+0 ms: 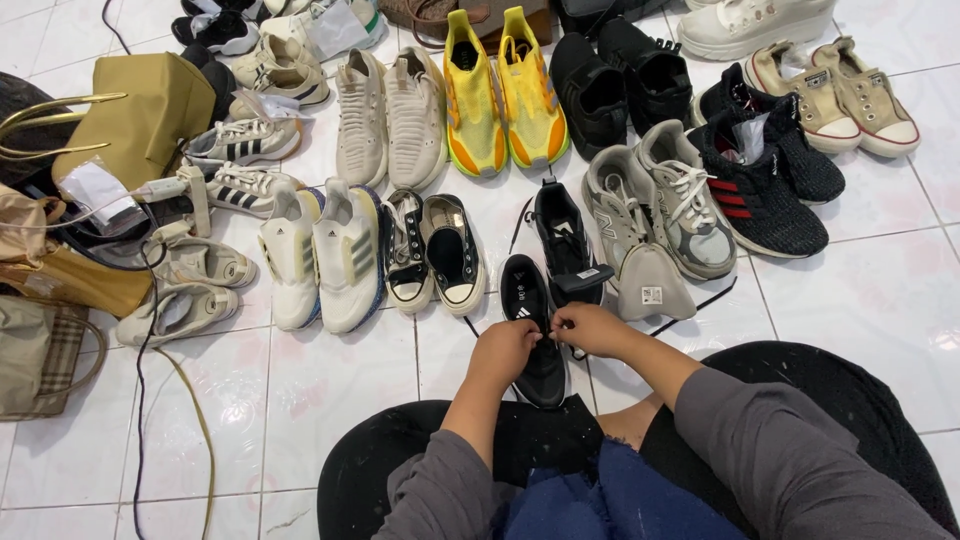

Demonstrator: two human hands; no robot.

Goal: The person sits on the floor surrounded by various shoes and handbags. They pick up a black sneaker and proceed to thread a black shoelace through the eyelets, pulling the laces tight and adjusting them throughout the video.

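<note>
The black sneaker (533, 335) lies on the white tile floor (340, 400), just in front of the knees. Its lace is pinched by fingers of left hand (503, 350) & right hand (590, 327), both closed narrow. Lace should be kept taut, pulled evenly, shoe held steady w/ the wrists.

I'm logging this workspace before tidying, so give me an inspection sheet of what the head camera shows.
Surface: white tiled floor, person seated on it.
Job's things: black shoe under both hands; its mate just beyond.
Clutter: yellow pair, white pair, grey pair, olive bag at left.
Grippers: left hand and right hand pinch at the black shoe's laces.
Cables: dark cable along the left floor.
Surroundings: more shoes along the top edge.
</note>
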